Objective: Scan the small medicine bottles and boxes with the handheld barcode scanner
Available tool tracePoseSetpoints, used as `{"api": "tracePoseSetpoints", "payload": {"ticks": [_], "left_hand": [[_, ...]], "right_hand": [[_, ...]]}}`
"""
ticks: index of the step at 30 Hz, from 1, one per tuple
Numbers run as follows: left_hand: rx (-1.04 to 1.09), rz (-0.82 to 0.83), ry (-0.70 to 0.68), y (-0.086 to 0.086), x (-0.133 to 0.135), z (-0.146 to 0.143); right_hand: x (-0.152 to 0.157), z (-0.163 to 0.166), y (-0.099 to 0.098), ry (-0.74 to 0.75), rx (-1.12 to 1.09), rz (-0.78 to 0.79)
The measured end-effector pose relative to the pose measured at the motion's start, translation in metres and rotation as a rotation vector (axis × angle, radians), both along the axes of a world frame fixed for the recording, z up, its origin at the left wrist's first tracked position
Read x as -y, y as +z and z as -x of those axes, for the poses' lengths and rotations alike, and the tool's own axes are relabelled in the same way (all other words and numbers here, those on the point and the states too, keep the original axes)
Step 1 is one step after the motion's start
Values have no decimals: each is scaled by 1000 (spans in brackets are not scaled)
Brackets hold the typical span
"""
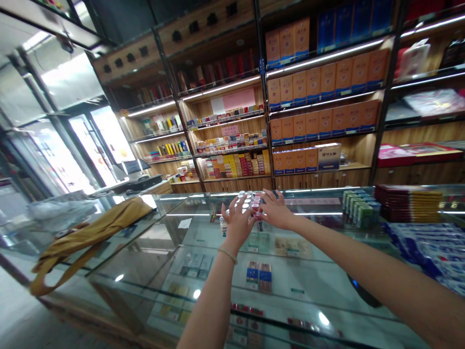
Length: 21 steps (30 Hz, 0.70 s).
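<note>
Both my arms reach out over a glass display counter. My left hand, with a band at the wrist, is spread over a cluster of small white-capped bottles. Its fingers are apart and rest on or just above the caps. My right hand is at the right side of the cluster, beside some red-and-white capped bottles, its fingers also apart. One small bottle stands at the left of my left hand. The hands hide part of the cluster, and the labels are too small to read.
Right of my arms are green cans, a stack of dark red and yellow packs and blue-and-white packets. A mustard-coloured apron or bag lies at the left. Shelves with orange boxes stand behind the counter.
</note>
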State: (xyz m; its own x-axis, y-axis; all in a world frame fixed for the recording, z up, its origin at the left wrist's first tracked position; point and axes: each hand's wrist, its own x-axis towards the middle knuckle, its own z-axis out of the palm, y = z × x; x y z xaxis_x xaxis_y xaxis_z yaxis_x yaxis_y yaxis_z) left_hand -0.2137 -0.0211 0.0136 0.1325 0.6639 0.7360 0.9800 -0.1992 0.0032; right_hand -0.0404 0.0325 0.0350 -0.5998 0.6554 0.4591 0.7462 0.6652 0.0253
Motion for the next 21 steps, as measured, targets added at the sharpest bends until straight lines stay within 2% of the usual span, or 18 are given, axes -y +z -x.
{"api": "tracePoseSetpoints", "payload": {"ticks": [8,16,21], "left_hand": [[45,-52,-41,5,4,-13],[-31,-94,-145,40,10,-48],[-66,-117,-173,59,12,-77]], "right_hand": [[12,-19,8,-14,-40,-34],[28,-65,36,-50,-93,-112],[35,-94,44,-79,-139,-173]]}}
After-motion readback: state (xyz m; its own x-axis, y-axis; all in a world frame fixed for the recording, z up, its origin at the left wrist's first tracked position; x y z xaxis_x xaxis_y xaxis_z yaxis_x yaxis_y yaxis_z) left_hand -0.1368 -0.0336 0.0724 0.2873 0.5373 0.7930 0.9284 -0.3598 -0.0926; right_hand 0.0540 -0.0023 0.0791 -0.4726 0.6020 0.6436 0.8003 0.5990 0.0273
